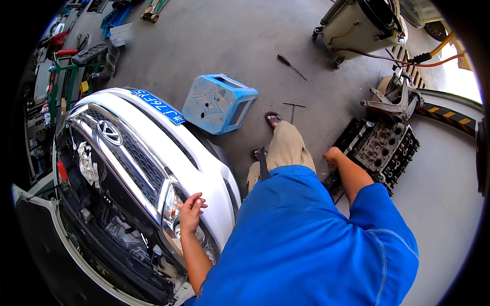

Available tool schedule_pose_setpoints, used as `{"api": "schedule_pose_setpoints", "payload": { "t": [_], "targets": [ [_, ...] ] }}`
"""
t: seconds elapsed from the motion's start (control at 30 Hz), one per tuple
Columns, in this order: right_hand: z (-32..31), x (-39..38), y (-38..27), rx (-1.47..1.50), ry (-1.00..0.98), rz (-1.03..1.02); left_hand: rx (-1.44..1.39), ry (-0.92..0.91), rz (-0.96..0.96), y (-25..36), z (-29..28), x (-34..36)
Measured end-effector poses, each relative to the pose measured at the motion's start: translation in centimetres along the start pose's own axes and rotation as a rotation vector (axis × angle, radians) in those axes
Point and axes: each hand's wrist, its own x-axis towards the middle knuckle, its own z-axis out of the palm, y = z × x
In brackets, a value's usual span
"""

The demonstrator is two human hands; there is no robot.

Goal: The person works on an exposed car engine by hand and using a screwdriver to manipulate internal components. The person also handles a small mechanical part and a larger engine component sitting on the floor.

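Observation:
My left hand (191,211) hovers over the headlight (176,206) of a white car (204,171), its fingers loosely bent and apart with nothing in them. Out to the right, my right hand (333,155) is closed with its back toward me, so whatever its fingers may hold is hidden. Close beside that hand, an engine cylinder head (380,148) with round openings lies on the floor. From this view I cannot tell whether the hand touches it.
A blue plastic stool (212,104) stands by the car's front bumper. On the grey floor lie a screwdriver (292,67) and a T-handle wrench (294,105). A wheeled drum (352,28) with hoses is at the far right. The car's engine bay (120,229) is uncovered at left.

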Motion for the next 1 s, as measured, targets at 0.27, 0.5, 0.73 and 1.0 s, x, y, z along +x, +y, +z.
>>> {"api": "schedule_pose_setpoints", "payload": {
  "t": [0.27,0.5,0.73,1.0],
  "targets": [
    [-15.9,8.0,-5.2,0.199,0.557,0.133,0.230,-0.122,-0.048,8.7,8.3,18.5],
    [-29.1,39.3,-17.7,0.098,0.281,0.199,0.367,0.187,-0.207,11.8,19.4,42.6],
    [-46.4,79.3,-39.0,0.089,0.573,-0.026,0.580,0.256,-0.065,15.8,29.4,79.4],
    [-47.1,86.1,-44.6,-0.158,0.677,-0.299,0.645,0.239,0.025,9.5,27.1,80.4]
  ]
}}
